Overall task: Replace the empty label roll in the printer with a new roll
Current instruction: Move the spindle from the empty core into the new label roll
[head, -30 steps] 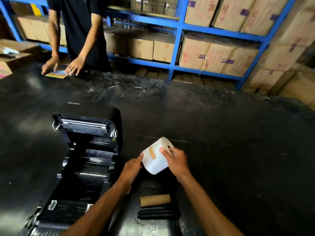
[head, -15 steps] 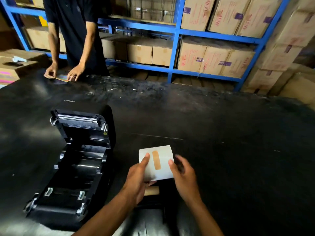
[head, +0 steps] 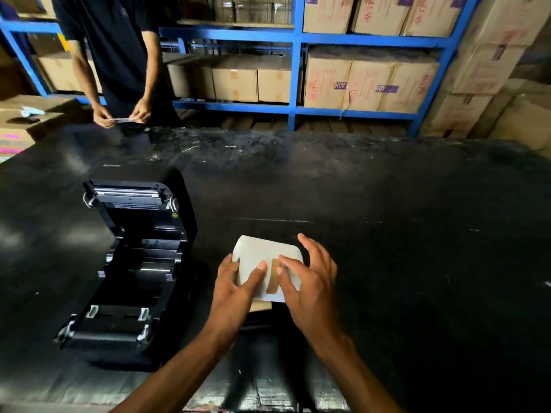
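Raised: hands (head: 272, 289) clasping label roll (head: 259, 260).

Purple "ADH", upside down, stands on the cardboard boxes (head: 369, 84); the printer (head: 131, 263) brand is unreadable.

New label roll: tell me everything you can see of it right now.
The new label roll is white paper, wound full, with a tan tape strip sealing its loose end. It lies on its side, held above the black table, right of the open printer. The left hand grips its left end; the right hand covers its right end.
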{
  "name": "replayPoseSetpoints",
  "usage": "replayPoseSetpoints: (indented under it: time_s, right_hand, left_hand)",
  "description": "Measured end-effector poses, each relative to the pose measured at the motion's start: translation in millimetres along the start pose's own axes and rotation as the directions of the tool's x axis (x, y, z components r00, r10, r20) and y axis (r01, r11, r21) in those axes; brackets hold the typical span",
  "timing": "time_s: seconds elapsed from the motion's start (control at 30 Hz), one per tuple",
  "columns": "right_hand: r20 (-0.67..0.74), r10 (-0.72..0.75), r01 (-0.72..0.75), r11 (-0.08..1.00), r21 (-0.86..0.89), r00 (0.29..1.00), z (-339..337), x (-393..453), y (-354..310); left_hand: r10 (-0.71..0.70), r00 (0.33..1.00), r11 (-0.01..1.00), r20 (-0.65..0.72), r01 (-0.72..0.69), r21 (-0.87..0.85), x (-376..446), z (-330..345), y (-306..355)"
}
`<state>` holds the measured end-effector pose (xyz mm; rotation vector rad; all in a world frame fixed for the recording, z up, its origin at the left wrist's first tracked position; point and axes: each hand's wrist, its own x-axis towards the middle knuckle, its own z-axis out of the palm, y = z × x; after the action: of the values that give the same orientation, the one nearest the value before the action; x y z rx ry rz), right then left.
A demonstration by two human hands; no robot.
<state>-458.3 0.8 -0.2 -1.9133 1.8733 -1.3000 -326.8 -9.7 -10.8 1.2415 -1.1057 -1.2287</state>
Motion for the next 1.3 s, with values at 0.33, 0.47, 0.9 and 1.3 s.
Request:
replayPoseSetpoints:
  time_s: [0.33,0.47,0.9,1.3]
  right_hand:
    - [0.051,0.037,-0.046,0.981,0.188,0.998,3.8,-2.5,-13.5]
    - [0.008,-0.035,0.032,0.957,0.287,0.999,3.4,-15.7,-14.7]
    - [0.3,0.495,-0.535,0.842,0.065,0.816,22.7,-48.4,109.0]
    - [0.239,0.449,-0.395,0.887,-0.24,0.861,43.8,-47.7,136.0]
  left_hand:
    - [-0.049,0.995,0.999,-0.088,0.05,0.008,-5.9,-6.6,4.8]
    - [-0.311,0.945,0.923,-0.096,0.277,-0.269,2.3,-8.8,9.8]
    - [-0.433,0.894,0.849,-0.112,0.363,-0.383,12.8,-42.1,4.4]
    - [-0.485,0.867,0.824,-0.112,0.411,-0.39,4.6,-51.9,-19.1]
